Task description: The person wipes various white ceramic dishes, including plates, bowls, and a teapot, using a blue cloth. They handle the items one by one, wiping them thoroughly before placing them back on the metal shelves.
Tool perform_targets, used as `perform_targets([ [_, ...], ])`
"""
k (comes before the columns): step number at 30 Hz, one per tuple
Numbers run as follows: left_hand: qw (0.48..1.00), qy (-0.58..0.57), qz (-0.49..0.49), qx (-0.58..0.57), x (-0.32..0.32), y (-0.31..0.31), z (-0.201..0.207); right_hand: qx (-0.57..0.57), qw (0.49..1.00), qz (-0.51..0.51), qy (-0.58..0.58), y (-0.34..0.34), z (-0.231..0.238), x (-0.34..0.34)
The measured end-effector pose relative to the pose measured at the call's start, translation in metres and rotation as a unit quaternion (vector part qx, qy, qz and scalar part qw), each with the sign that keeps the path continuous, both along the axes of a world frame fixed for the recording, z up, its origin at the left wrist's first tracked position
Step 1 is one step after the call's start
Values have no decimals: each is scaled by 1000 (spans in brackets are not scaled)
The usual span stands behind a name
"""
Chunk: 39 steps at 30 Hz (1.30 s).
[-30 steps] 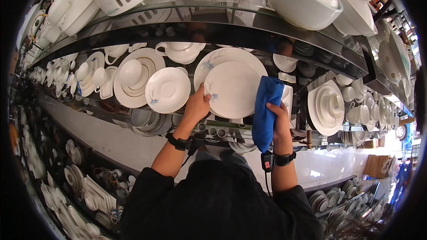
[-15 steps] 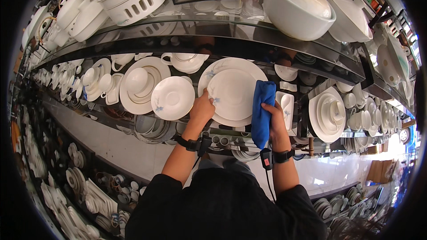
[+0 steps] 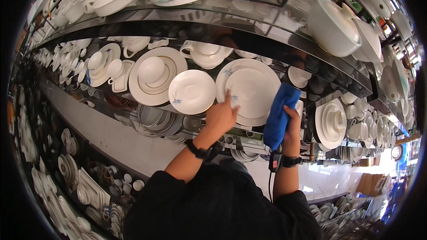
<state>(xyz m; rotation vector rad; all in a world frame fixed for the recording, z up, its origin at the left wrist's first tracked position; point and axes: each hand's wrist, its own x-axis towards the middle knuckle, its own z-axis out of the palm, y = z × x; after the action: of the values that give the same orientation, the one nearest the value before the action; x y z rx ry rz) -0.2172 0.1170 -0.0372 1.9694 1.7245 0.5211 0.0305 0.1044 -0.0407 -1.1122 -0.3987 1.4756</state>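
Observation:
My left hand [image 3: 221,118] reaches to the lower left rim of a stack of two round white plates, its index finger stretched over the small plate [image 3: 253,91] and its thumb apart. Beneath lies the large plate [image 3: 225,69], with a pale blue floral print at its left. A folded blue cloth [image 3: 281,115] is in my right hand [image 3: 292,129], fingers wrapped round its right side; it overlaps the stack's right edge. Left of my left hand, a white saucer [image 3: 192,90] with a blue motif leans close to the plates.
Above runs a glass shelf edge [image 3: 187,33] carrying a lidded white tureen [image 3: 333,29]. White teapots [image 3: 205,54] and a bowl on stacked plates [image 3: 151,70] stand behind and to the left. More dishes [image 3: 331,122] fill the right. Behind me, low racks hold plates and cups.
My view has turned slightly, so the shelf appears shifted to the right. My left hand has loosened from the plates' left rim, and its index finger now extends over them. The cloth stays in my right hand.

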Motion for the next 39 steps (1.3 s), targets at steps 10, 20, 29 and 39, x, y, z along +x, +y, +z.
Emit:
perform_targets([
  [10,870,-465,139,-91,-163,-64,-39,11,978,149,144,-6,50,-118],
  [20,851,-486,195,-42,-160,-21,-14,0,975,187,121,8,33,-154],
  [29,875,-464,137,-8,-126,-18,22,41,982,138,125,-5,51,-123],
  [39,936,-341,-4,-84,-2,19,-15,7,995,10,97,-20,27,-19],
])
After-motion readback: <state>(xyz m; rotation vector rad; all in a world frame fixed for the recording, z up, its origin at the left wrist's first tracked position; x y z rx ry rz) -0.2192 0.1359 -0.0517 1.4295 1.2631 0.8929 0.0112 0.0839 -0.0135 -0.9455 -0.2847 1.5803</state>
